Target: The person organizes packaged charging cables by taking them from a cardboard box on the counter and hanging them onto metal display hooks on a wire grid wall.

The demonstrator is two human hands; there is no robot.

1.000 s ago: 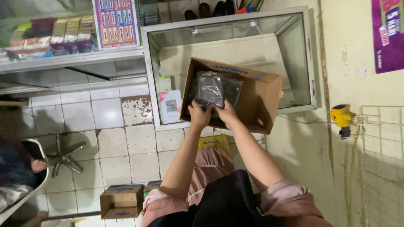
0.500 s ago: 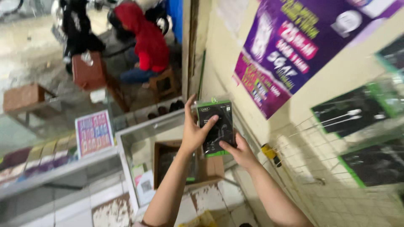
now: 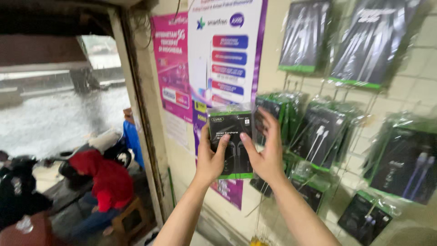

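I hold a black earphone package (image 3: 231, 130) with green edges and a clear plastic sleeve up against the wall. My left hand (image 3: 210, 159) grips its left side, thumb across the front. My right hand (image 3: 266, 150) grips its right side, fingers stretched up behind the pack. The package sits just left of a hanging row of similar black-and-green packs (image 3: 275, 114) on wire hooks.
Several bagged cable and charger packs (image 3: 318, 136) hang on the wall rack to the right. Pink and white posters (image 3: 214, 54) cover the wall behind. A door frame (image 3: 141, 118) stands on the left; beyond it a person in a red hood (image 3: 102, 182) sits on a stool.
My view has swung from the cardboard box and glass case up to the wall. Both hands have lifted the package up toward the hanging rack.
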